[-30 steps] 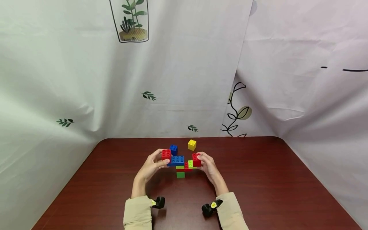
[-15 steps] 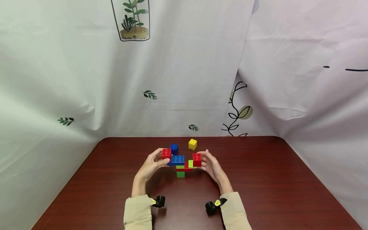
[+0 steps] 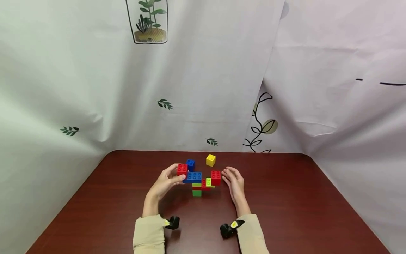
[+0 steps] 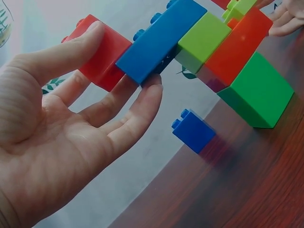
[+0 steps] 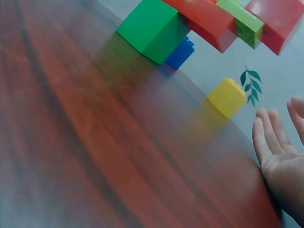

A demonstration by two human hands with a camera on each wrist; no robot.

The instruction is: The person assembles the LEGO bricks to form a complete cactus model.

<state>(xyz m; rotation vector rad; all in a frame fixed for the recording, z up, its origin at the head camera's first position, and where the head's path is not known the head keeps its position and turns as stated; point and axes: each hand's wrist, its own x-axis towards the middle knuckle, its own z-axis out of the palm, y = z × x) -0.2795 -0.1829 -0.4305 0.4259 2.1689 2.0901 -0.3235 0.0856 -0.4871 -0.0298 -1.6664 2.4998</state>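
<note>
A structure of toy building bricks stands on a green brick. A red brick lies across the green one, under a light green brick. Above these, a long blue brick reaches left and carries a red block at its end. My left hand pinches that red block, thumb in front, with fingertips under the blue brick. On the right side, a lime brick bears another red block. Just right of it is my right hand, fingers loosely extended, holding nothing.
A small blue brick sits on the brown table behind the structure. Farther back and to the right is a yellow brick. A pale printed cloth hangs behind the table's far edge.
My right hand has let go of the right-hand red block and drawn away to the right. The left hand keeps its hold on the left red block.
</note>
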